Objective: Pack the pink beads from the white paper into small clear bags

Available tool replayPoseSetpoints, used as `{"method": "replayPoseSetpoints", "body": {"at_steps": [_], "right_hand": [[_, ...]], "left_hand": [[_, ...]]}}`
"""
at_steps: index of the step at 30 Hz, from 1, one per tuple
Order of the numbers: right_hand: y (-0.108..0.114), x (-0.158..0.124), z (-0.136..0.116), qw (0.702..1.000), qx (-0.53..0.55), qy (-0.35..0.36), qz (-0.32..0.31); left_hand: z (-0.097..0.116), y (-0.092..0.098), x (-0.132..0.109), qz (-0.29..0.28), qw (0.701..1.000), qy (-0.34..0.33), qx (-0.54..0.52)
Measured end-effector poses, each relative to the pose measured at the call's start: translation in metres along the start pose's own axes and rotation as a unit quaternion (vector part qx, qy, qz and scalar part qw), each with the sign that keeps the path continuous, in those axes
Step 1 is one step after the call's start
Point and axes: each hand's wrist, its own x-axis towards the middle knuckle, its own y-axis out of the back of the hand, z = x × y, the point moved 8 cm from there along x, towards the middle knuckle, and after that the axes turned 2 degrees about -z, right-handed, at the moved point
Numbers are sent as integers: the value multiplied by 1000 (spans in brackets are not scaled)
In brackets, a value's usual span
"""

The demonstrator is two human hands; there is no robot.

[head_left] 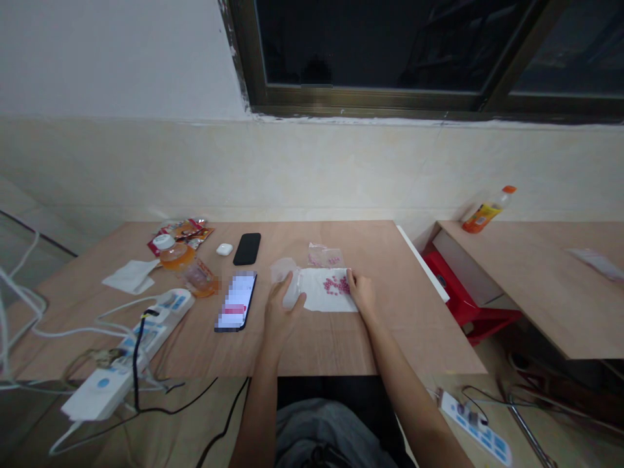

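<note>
Beads (336, 285), small and pink, lie clustered on a white paper sheet (324, 300) on the wooden counter (316, 351). I see the left hand (281, 313) pinching its left edge; the right hand (361, 294) rests bent fingers on its right edge, grip unclear. A lit smartphone (236, 301) lies just left.

Both hands rest on the table (341, 351): left hand (283, 311) grips the left edge of a white sheet (324, 294), right hand (361, 291) touches its right edge, beside a cluster of small pink beads (336, 284) lying on the sheet. A clear plastic bag (325, 256) lies just behind the sheet. To the left: lit phone (236, 301) (screen blurred), dark phone (247, 248), white earbud case (224, 249), power strip (146, 328).
</note>
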Motion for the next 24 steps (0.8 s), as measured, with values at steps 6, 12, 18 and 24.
{"method": "replayPoseSetpoints", "body": {"at_steps": [6, 12, 18, 24], "right_hand": [[-5, -3, -10, 995, -91, 18, -26], [-8, -3, -16, 988, -141, 30, -52], [-11, -4, -19, 985, -156, 40, -66], [-10, -5, -22, 985, -154, 50, -57]], "left_hand": [[-34, -15, -7, -115, 988, 82, 64], [-47, -13, -12, -154, 973, 157, 69], [-54, -11, -16, -180, 966, 175, 62], [-70, -2, -3, -48, 983, 133, 121]]}}
